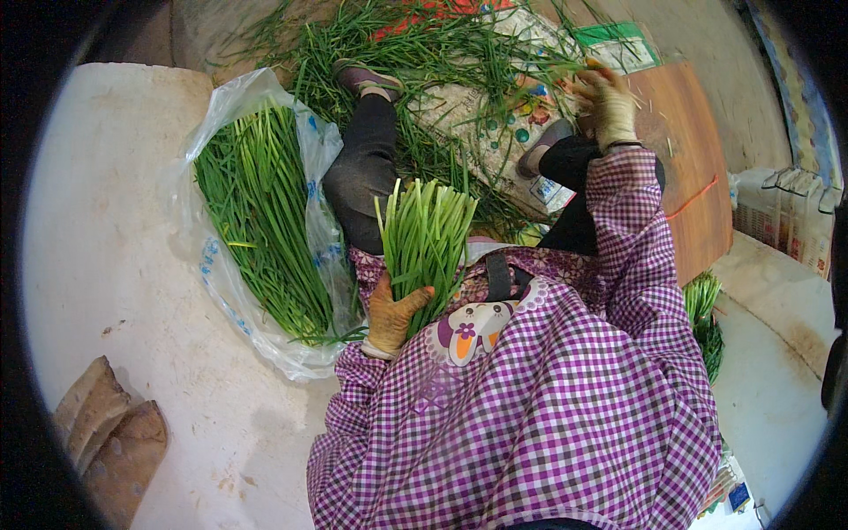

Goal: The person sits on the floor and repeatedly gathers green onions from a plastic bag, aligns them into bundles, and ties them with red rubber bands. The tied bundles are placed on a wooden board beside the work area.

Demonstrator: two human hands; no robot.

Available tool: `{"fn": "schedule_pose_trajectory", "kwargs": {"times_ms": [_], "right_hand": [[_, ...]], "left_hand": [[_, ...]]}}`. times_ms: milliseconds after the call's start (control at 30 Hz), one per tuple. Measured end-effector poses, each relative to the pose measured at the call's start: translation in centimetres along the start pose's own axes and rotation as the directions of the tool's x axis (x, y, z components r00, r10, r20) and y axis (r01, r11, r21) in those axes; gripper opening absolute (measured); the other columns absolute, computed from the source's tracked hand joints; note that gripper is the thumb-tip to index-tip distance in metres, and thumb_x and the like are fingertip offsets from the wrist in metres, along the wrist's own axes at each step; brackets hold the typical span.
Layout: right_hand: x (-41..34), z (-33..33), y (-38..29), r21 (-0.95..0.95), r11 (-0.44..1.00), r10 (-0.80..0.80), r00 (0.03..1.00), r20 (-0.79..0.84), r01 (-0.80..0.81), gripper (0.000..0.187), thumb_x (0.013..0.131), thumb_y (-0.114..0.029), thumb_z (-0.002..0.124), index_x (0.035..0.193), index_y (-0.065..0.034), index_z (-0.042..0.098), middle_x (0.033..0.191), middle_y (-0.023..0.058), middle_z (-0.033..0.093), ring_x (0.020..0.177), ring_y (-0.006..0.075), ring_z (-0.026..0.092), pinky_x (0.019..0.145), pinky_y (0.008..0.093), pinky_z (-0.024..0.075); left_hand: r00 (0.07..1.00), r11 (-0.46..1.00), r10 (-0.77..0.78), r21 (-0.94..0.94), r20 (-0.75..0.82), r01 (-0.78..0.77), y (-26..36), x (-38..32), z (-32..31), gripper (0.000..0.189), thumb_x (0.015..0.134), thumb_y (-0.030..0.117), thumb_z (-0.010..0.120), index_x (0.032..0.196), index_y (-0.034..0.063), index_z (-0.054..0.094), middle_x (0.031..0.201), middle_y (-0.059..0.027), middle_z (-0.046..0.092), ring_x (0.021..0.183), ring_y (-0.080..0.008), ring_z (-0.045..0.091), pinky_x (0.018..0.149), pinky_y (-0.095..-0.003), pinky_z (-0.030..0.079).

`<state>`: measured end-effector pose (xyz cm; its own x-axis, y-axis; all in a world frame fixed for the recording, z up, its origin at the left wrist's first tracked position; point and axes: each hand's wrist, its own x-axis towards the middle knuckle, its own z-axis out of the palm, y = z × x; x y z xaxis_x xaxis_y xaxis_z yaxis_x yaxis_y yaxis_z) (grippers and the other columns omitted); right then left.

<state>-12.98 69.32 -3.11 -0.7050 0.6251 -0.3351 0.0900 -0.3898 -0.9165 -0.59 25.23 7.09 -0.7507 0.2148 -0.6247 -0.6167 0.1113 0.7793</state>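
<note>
My gloved left hand [392, 315] holds a thick bunch of garlic chives [427, 238] against my lap, its pale cut ends pointing away from me. My right hand [604, 99], in a worn light glove, is raised over the left edge of a wooden board [689, 159] and is motion-blurred; some green blades lie close to its fingers, and whether it grips them is unclear. Left of my leg, a clear plastic bag [265, 79] lies spread around a large bundle of chives [265, 225].
Loose chives [371, 40] are scattered beyond and around my feet on printed sacking [457, 112]. A red tie [692, 199] lies on the board. More chives [712, 318] are beside my right elbow. Brown cloth [119, 444] sits at lower left, a packed plastic bag [788, 212] at far right.
</note>
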Motion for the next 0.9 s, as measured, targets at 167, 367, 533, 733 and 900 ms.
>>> {"fn": "schedule_pose_trajectory", "kwargs": {"times_ms": [167, 367, 533, 733, 900], "right_hand": [[-9.0, 3.7, 3.1, -0.437, 0.822, 0.549, 0.711, 0.440, -0.364, 0.069, 0.086, -0.042, 0.071, 0.139, -0.0035, 0.048, 0.126, 0.0091, 0.062, 0.102, 0.0200, 0.065, 0.070, 0.0287, 0.0537], [-19.1, 11.1, 5.9, 0.038, 0.664, 0.299, 0.313, 0.901, -0.747, 0.088, 0.084, -0.049, 0.072, 0.148, -0.0043, 0.030, 0.139, 0.0099, 0.051, 0.125, 0.0205, 0.051, 0.104, 0.0376, 0.0429], [-18.1, 14.0, 4.0, -0.013, 0.754, 0.407, 0.452, 0.794, -0.656, 0.062, 0.089, -0.019, 0.068, 0.143, -0.0036, 0.040, 0.102, 0.0085, 0.069, 0.090, 0.0189, 0.068, 0.082, 0.0318, 0.0550], [-18.7, 13.8, 2.5, -0.033, 0.772, 0.455, 0.515, 0.726, -0.635, 0.045, 0.089, -0.016, 0.067, 0.131, -0.0034, 0.056, 0.095, 0.0061, 0.068, 0.079, 0.0158, 0.067, 0.078, 0.0306, 0.0558], [-18.6, 13.7, 4.0, 0.011, 0.825, 0.376, 0.563, 0.736, -0.565, 0.053, 0.088, -0.009, 0.068, 0.138, -0.0052, 0.052, 0.112, 0.0041, 0.063, 0.089, 0.0147, 0.065, 0.082, 0.0288, 0.0544]], "left_hand": [[0.999, 0.994, 0.045, 0.095, 0.002, -0.045, -0.1, 0.1, -0.7, 0.061, 0.080, 0.013, 0.081, 0.132, 0.0006, 0.052, 0.121, -0.0097, 0.063, 0.108, -0.0207, 0.061, 0.096, -0.0336, 0.048], [0.993, 0.999, 0.041, 0.028, 0.109, -0.044, 0.5, 1.5, -0.9, 0.063, 0.081, 0.017, 0.080, 0.134, 0.0012, 0.049, 0.122, -0.0094, 0.062, 0.109, -0.0210, 0.060, 0.095, -0.0335, 0.048], [0.941, 0.992, -0.117, -0.004, 0.317, 0.125, 1.0, 2.9, -0.7, 0.068, 0.081, 0.020, 0.081, 0.136, 0.0019, 0.046, 0.123, -0.0085, 0.061, 0.111, -0.0200, 0.059, 0.096, -0.0332, 0.047], [0.877, 0.942, 0.032, -0.307, 0.479, 0.133, 2.9, 4.0, -2.2, 0.086, 0.081, 0.036, 0.079, 0.146, 0.0004, 0.035, 0.134, -0.0107, 0.055, 0.121, -0.0224, 0.054, 0.106, -0.0358, 0.039], [0.949, 0.991, -0.066, -0.093, 0.309, 0.099, 4.1, 6.9, -1.9, 0.049, 0.100, 0.028, 0.056, 0.139, -0.0002, 0.047, 0.127, -0.0085, 0.059, 0.115, -0.0153, 0.055, 0.101, -0.0286, 0.042]]}}
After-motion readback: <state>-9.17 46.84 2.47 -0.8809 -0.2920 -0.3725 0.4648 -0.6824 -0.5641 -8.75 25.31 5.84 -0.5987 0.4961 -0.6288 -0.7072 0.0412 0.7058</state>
